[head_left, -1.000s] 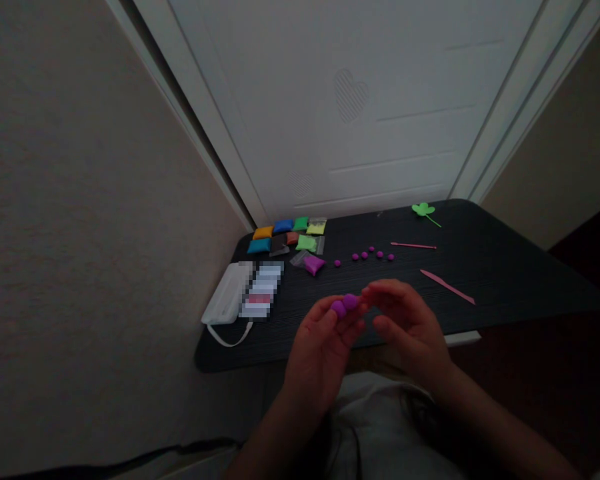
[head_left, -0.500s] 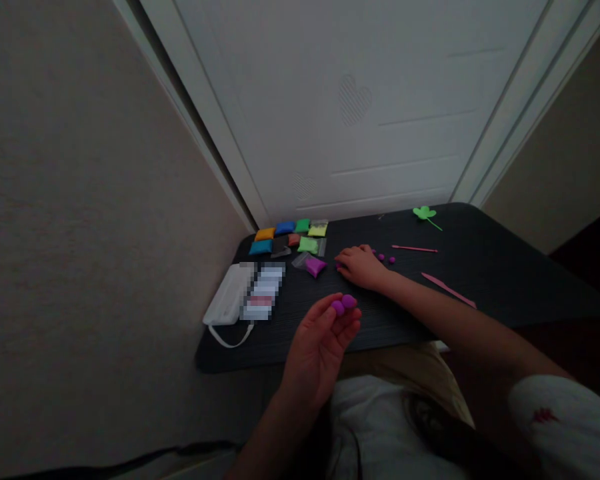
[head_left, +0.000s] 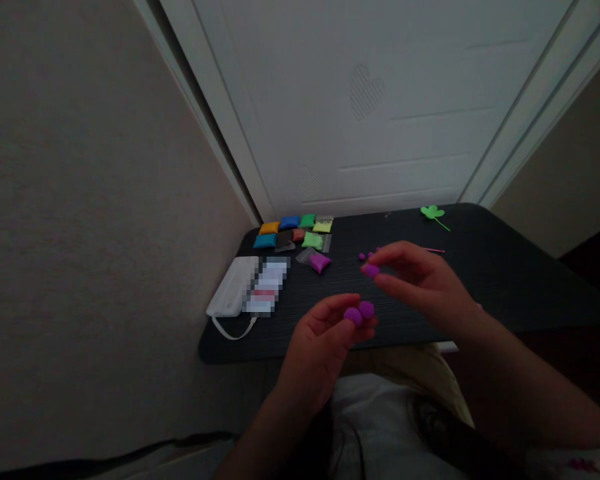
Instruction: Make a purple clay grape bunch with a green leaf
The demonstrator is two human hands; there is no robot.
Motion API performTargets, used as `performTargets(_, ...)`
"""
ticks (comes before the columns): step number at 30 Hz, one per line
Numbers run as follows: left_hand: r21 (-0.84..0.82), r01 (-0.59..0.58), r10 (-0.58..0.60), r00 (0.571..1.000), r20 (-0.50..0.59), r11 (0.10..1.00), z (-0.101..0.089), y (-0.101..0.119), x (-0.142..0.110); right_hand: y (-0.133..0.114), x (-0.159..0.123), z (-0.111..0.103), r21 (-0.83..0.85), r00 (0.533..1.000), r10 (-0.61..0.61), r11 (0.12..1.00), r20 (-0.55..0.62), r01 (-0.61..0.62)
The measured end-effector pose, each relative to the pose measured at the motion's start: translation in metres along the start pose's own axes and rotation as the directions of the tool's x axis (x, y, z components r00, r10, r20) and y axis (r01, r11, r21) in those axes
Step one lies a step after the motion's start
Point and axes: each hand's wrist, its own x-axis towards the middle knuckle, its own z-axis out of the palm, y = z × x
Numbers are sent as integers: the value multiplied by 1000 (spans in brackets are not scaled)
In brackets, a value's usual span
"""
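Note:
My left hand (head_left: 325,340) is closed on two purple clay balls (head_left: 353,316) that touch each other, above the front part of the dark table (head_left: 300,333). Just above and to its right, my right hand (head_left: 420,280) pinches another purple clay piece (head_left: 371,270) between thumb and fingertips. Behind those fingertips, several small purple balls (head_left: 362,257) lie on the table, partly hidden by the hand. An open packet of purple clay (head_left: 320,263) rests to the left of them.
Several packets of coloured clay (head_left: 265,241) lie at the back left. In front of them sit a white case (head_left: 234,287) and a blurred-out phone (head_left: 269,285) with a white cable (head_left: 235,339). A green clay clover (head_left: 433,213) and a pink tool (head_left: 433,250) are at right.
My right hand has lifted off the table with a purple clay piece and come towards my left hand. My left hand has shifted slightly right, still holding the two balls.

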Motion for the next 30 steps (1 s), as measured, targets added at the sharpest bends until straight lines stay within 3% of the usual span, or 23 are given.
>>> performTargets(4,-19,10,-9,999,54,1000,4,2,-3,-24,-20,0,-4,1000,-16,1000,22,17)
performTargets(16,-89,-1,2,1000,19,996,2,0,-3,-22,-23,1,-127,986,-104,985,131,121)
performTargets(21,-73,2,-5,999,-36,997,2,-1,-1,-19,-24,2,-129,986,-95,985,138,113)
performTargets(30,-60,13,-15,1000,-23,998,-1,-3,2,-14,-26,4,-154,990,-79,983,117,96)
